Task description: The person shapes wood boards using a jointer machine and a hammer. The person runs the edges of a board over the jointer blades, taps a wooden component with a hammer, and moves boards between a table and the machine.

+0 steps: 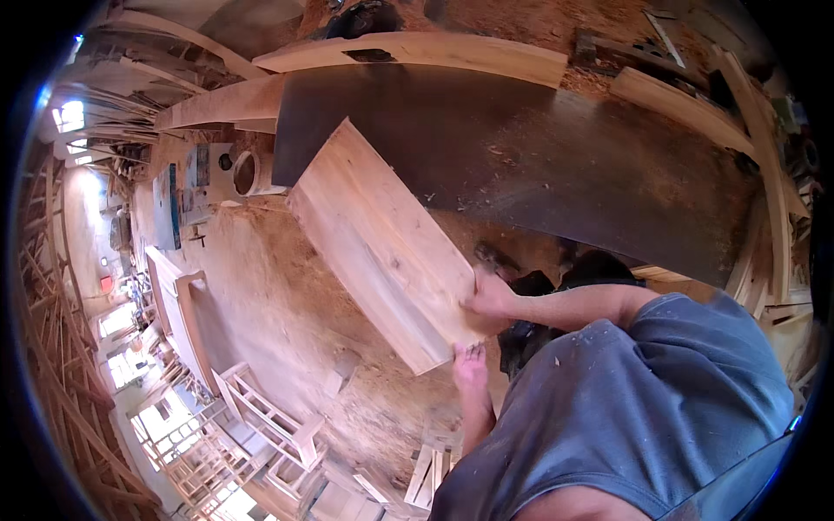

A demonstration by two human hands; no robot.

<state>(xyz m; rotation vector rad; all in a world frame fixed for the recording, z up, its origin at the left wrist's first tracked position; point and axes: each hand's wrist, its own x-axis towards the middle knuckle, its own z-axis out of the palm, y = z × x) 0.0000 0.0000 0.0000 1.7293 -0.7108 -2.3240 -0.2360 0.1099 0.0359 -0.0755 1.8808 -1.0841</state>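
Note:
A wide pale wooden board (pixel 391 252) with brown grain streaks slants across the middle. Both my hands are at its near end. My right hand (pixel 491 295) is closed on the board's right edge near the corner. Lower down, my left hand (pixel 471 369) grips the end edge, its fingers partly hidden at the wood. The board's far corner overlaps the dark flat tabletop (pixel 539 148); whether it rests there I cannot tell.
Long planks (pixel 426 52) lie along the tabletop's far side. A wooden frame (pixel 269 417) stands at lower left, near a long panel piece (pixel 178 317). Sawdust covers the floor (pixel 261 260). A round bucket-like container (pixel 247 172) stands left of the tabletop.

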